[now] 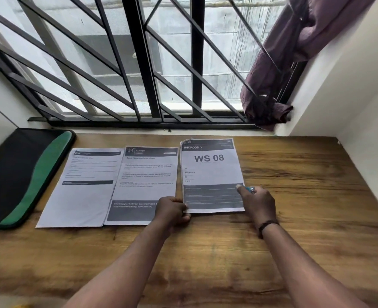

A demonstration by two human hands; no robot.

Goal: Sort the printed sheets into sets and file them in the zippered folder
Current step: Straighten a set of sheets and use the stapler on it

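A wood-grain worktop [294, 196] with a matte brown veneer carries three flat printed sheets in a row near its far edge. The left sheet [81, 187] and the middle sheet [143, 183], headed KITCHEN, lie side by side with edges touching; the right sheet [212, 174], headed BEDROOM 3 and WS 08, sits just beside them with a ragged top-left corner. At the far left corner lies the zippered folder [16, 176], a soft black rectangle with rounded corners and a wavy green band. The left hand [172, 211] pinches the right sheet's near left corner, fingers curled. The right hand [259, 202] rests at that sheet's right edge, forefinger extended onto the paper, its other fingers closed around a small blue object [250, 189], too blurred to identify
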